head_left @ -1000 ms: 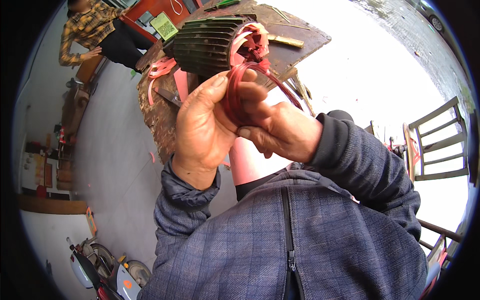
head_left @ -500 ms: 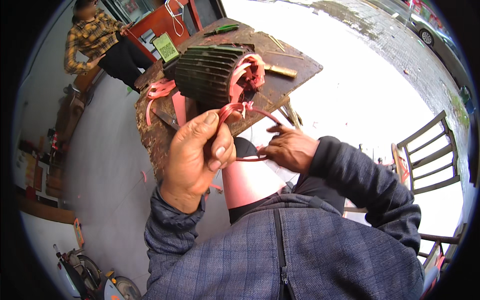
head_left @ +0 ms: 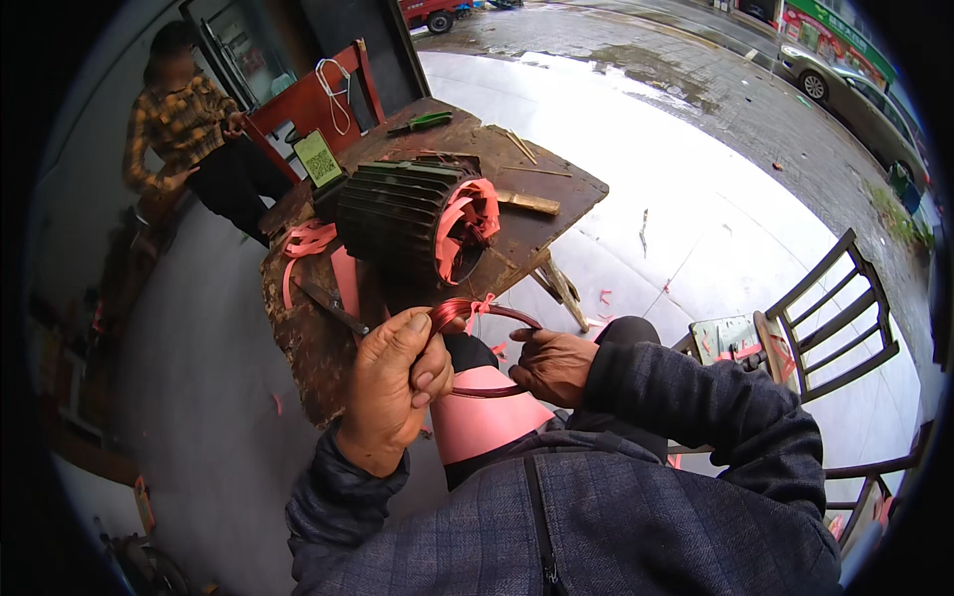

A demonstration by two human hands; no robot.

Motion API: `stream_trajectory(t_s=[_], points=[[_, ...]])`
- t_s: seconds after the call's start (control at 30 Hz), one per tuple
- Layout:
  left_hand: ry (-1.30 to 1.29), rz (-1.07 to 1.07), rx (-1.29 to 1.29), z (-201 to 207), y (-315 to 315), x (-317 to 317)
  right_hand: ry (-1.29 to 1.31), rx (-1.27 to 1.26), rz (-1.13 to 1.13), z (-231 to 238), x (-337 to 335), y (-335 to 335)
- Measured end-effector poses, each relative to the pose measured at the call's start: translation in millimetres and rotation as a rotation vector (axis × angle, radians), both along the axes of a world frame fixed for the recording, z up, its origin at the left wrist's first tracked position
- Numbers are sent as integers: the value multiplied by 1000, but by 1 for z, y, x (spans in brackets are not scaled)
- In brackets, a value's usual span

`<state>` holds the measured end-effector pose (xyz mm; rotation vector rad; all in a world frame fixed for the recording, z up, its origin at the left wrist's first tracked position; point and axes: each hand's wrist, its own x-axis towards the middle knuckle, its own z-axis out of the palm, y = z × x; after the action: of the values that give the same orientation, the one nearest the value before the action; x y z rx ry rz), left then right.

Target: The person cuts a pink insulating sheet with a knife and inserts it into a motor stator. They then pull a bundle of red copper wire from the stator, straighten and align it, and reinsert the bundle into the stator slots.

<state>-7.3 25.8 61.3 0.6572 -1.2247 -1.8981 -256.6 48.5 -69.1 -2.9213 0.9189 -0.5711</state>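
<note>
Between my hands, above my lap, is a loop-shaped coil of reddish copper wire [head_left: 459, 313], tied at its far side with a pink strip [head_left: 481, 306]. My left hand [head_left: 393, 387] pinches the coil's left side between thumb and curled fingers. On the opposite side, my right hand [head_left: 556, 368] has its fingers closed around the wire. A pink sheet [head_left: 487, 427] lies across my thigh under the coil. Just beyond my hands, a finned motor housing [head_left: 393, 214] rests on its side, with pink insulation strips [head_left: 467, 223] sticking out of its open end.
The worn wooden table [head_left: 298, 372] carries scissors [head_left: 333, 303], pink strips [head_left: 308, 238], a green-handled tool [head_left: 422, 122], a wooden stick [head_left: 529, 202] and a code sign [head_left: 317, 159]. A person in a checked shirt [head_left: 184, 119] stands far left. Chairs [head_left: 835, 308] stand at right.
The view has tilted up, so table and hands appear lower and more street shows. My right fingers have closed in more on the coil; my left hand keeps its pinch.
</note>
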Motion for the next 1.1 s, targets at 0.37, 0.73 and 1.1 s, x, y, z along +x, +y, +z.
stream_trajectory(t_s=[0.37, 0.73, 1.1], points=[[-41, 74, -23, -18, 16, -17, -224, -11, -48, 9, 47, 4], [129, 51, -5, -21, 11, -16, -372, 431, -108, 31, 41, 18], [38, 46, 56, 10, 6, 5, -168, 146, 49, -9, 29, 33]])
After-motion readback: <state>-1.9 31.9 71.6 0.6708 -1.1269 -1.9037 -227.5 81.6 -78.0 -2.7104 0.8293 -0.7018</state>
